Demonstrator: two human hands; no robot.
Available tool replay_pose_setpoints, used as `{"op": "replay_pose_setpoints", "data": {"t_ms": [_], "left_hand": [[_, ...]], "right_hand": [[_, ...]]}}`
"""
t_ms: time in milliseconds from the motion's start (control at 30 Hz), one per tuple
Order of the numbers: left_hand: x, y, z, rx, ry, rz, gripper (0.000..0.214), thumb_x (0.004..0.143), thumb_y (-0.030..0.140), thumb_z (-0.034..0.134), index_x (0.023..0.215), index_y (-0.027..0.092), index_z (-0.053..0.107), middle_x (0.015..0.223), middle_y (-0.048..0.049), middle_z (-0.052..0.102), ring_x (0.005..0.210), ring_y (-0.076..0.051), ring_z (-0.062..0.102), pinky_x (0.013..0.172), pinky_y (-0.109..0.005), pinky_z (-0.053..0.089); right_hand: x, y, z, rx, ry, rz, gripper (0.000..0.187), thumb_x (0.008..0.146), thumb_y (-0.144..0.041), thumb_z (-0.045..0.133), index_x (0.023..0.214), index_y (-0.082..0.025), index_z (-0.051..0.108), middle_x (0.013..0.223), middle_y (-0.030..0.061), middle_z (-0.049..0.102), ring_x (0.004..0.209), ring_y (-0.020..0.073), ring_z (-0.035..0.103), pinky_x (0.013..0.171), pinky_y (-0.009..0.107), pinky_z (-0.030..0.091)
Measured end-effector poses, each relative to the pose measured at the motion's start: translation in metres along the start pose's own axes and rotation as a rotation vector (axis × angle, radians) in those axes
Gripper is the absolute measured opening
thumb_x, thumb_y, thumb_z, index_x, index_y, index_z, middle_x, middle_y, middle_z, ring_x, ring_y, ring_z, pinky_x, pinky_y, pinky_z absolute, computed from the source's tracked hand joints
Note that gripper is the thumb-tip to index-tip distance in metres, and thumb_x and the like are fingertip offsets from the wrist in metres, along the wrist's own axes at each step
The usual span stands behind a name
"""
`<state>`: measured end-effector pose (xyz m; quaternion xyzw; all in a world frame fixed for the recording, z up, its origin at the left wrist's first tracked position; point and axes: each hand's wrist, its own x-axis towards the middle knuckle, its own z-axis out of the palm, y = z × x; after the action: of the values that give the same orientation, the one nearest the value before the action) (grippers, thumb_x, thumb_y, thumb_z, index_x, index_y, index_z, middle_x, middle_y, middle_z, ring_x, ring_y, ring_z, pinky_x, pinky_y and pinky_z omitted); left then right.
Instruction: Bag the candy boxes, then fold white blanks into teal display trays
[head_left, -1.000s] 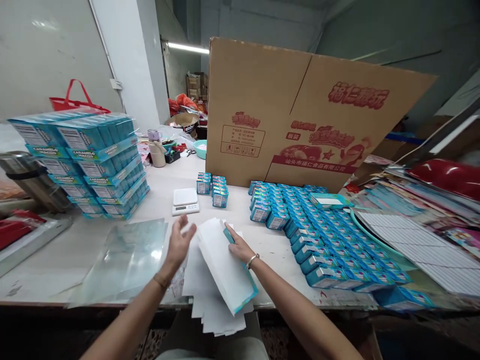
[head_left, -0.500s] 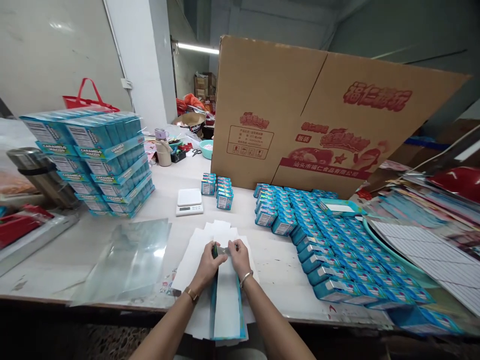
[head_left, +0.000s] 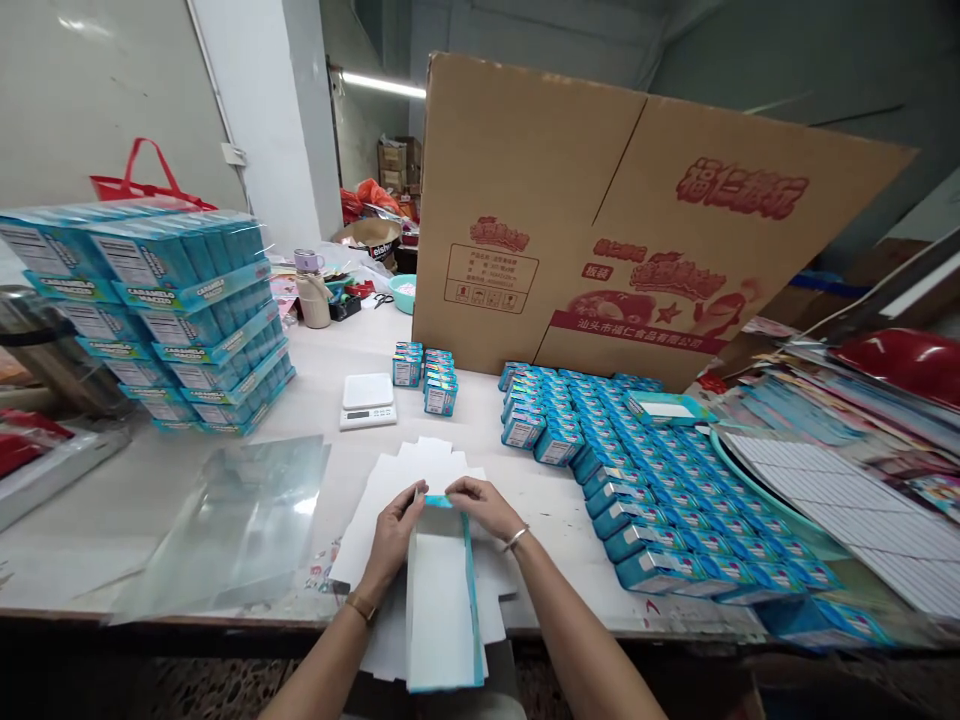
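Observation:
A shallow cardboard tray (head_left: 441, 610), white inside with blue edges, lies lengthwise in front of me on a stack of flat white die-cut sheets (head_left: 431, 455). At its far left corner my left hand (head_left: 397, 525) pinches the upright wall. My right hand (head_left: 484, 503) has thumb and fingers closed on the far blue edge near the right corner. The tray's far end wall stands up between both hands; its near end sticks out past the table edge. Fingertips partly hide the corners.
On the right, rows of small blue boxes (head_left: 660, 500) stand before a large brown carton (head_left: 570, 210). A white scale (head_left: 368, 402) and a few small boxes (head_left: 439, 385) sit ahead. Stacked filled trays (head_left: 202, 320) and clear plastic sheets (head_left: 232, 520) are at left.
The tray's far end has been folded up and its inside has opened wider. My right hand has turned flatter over the far edge. The view has shifted slightly to the right.

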<state>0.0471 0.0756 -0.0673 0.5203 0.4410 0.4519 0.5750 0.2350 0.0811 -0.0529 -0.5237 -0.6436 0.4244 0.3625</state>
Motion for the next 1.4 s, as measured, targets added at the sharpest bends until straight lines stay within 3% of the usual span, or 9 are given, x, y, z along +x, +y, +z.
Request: {"op": "replay_pose_setpoints", "data": {"t_ms": [100, 233, 367, 533, 667, 833, 1100, 1267, 1400], "left_hand": [[0.001, 0.001, -0.003, -0.04, 0.006, -0.013, 0.052, 0.08, 0.05, 0.056, 0.12, 0.016, 0.059, 0.128, -0.01, 0.059, 0.119, -0.025, 0.053, 0.1, -0.04, 0.043], [0.002, 0.0, 0.001, -0.028, 0.008, 0.013, 0.048, 0.081, 0.048, 0.057, 0.118, 0.018, 0.06, 0.127, -0.0079, 0.06, 0.119, -0.024, 0.054, 0.103, -0.041, 0.04], [0.005, 0.001, 0.005, 0.041, 0.02, 0.036, 0.049, 0.079, 0.049, 0.058, 0.116, 0.016, 0.061, 0.125, -0.0086, 0.061, 0.118, -0.023, 0.054, 0.105, -0.04, 0.038], [0.003, 0.019, -0.004, 0.259, -0.157, 0.033, 0.059, 0.075, 0.042, 0.062, 0.127, 0.016, 0.051, 0.13, -0.0125, 0.057, 0.12, -0.028, 0.051, 0.099, -0.042, 0.042], [-0.003, 0.046, -0.018, 0.842, -0.467, 0.207, 0.054, 0.079, 0.02, 0.052, 0.132, 0.023, 0.045, 0.122, -0.0097, 0.061, 0.113, -0.028, 0.056, 0.093, -0.042, 0.044], [-0.007, 0.055, -0.009, 1.44, -0.612, 0.213, 0.063, 0.076, 0.001, 0.038, 0.137, 0.014, 0.036, 0.102, -0.0168, 0.065, 0.094, -0.03, 0.063, 0.077, -0.041, 0.047], [-0.028, 0.031, 0.02, 1.576, -0.399, 0.182, 0.059, 0.086, 0.002, 0.022, 0.144, 0.014, 0.02, 0.098, -0.0173, 0.059, 0.083, -0.027, 0.06, 0.066, -0.034, 0.046], [-0.038, 0.025, 0.026, 1.513, -0.275, 0.218, 0.053, 0.091, 0.031, 0.037, 0.139, 0.011, 0.029, 0.106, -0.016, 0.055, 0.096, -0.03, 0.053, 0.073, -0.038, 0.045], [-0.033, 0.042, -0.005, 1.272, -0.442, 0.163, 0.052, 0.091, 0.049, 0.031, 0.131, 0.017, 0.04, 0.111, -0.0116, 0.054, 0.101, -0.025, 0.051, 0.084, -0.036, 0.042]], "right_hand": [[0.008, -0.018, -0.015, -0.439, -0.219, -0.093, 0.029, 0.077, -0.031, 0.058, 0.104, -0.022, 0.065, 0.1, 0.0049, 0.067, 0.091, 0.0192, 0.061, 0.08, 0.03, 0.045], [0.025, -0.044, 0.001, -1.073, -0.382, -0.136, 0.022, 0.077, -0.029, 0.058, 0.091, -0.016, 0.068, 0.089, 0.0118, 0.069, 0.083, 0.0256, 0.064, 0.07, 0.034, 0.047], [0.03, -0.051, 0.024, -1.291, -0.468, -0.239, 0.019, 0.077, -0.014, 0.054, 0.093, -0.011, 0.063, 0.089, 0.0141, 0.068, 0.083, 0.0256, 0.065, 0.067, 0.032, 0.048], [0.01, -0.055, 0.009, -1.297, -0.348, -0.118, 0.022, 0.079, -0.011, 0.05, 0.099, -0.009, 0.058, 0.094, 0.0162, 0.065, 0.087, 0.0257, 0.064, 0.067, 0.033, 0.049], [-0.018, -0.053, -0.006, -1.267, -0.191, 0.032, 0.027, 0.081, -0.008, 0.042, 0.105, -0.01, 0.053, 0.098, 0.0183, 0.064, 0.089, 0.0276, 0.064, 0.069, 0.035, 0.048], [-0.037, -0.042, 0.001, -1.178, -0.195, 0.206, 0.029, 0.083, -0.008, 0.04, 0.107, -0.009, 0.056, 0.095, 0.0186, 0.067, 0.089, 0.0283, 0.065, 0.071, 0.036, 0.048], [-0.004, -0.057, -0.055, -0.869, -0.298, 0.09, 0.043, 0.077, -0.046, 0.061, 0.112, -0.021, 0.061, 0.101, 0.0066, 0.069, 0.091, 0.0223, 0.063, 0.072, 0.029, 0.044], [0.007, -0.06, -0.028, -0.742, -0.414, -0.155, 0.031, 0.083, -0.038, 0.055, 0.109, -0.025, 0.065, 0.102, 0.0043, 0.068, 0.099, 0.0204, 0.056, 0.079, 0.027, 0.041], [0.009, -0.055, -0.014, -0.92, -0.472, -0.149, 0.04, 0.074, -0.047, 0.065, 0.109, -0.027, 0.065, 0.095, 0.005, 0.069, 0.099, 0.0254, 0.054, 0.076, 0.031, 0.04]]}}
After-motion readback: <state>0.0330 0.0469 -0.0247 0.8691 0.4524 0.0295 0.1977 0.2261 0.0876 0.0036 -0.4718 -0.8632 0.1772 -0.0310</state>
